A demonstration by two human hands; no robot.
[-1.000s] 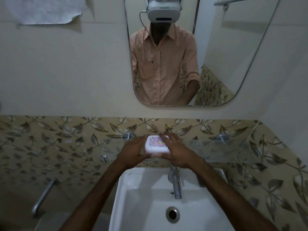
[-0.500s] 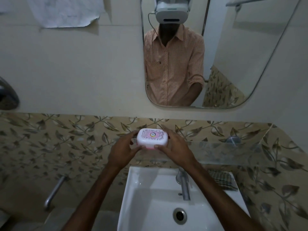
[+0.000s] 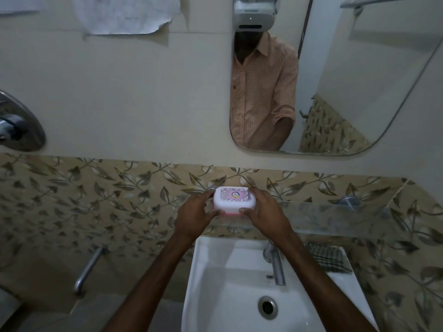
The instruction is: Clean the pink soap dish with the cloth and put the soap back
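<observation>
The pink soap dish [image 3: 233, 198] is a closed box with a white patterned lid and a pink base. It sits at the left end of the glass shelf [image 3: 318, 215] above the sink. My left hand [image 3: 195, 215] grips its left side and my right hand [image 3: 265, 213] grips its right side, thumbs at the front under the lid. A checked cloth [image 3: 329, 258] lies on the sink's back right corner. The soap is hidden.
A white sink [image 3: 215, 283] with a chrome tap [image 3: 276, 267] and a drain [image 3: 268, 306] lies below my arms. A mirror [image 3: 335, 80] hangs above the shelf. A chrome pipe [image 3: 87, 269] and a wall fitting [image 3: 19, 125] are on the left.
The view has swung so the scene sits further right and the cloth shows. Both hands stay on the soap dish, which is tilted more level at the shelf.
</observation>
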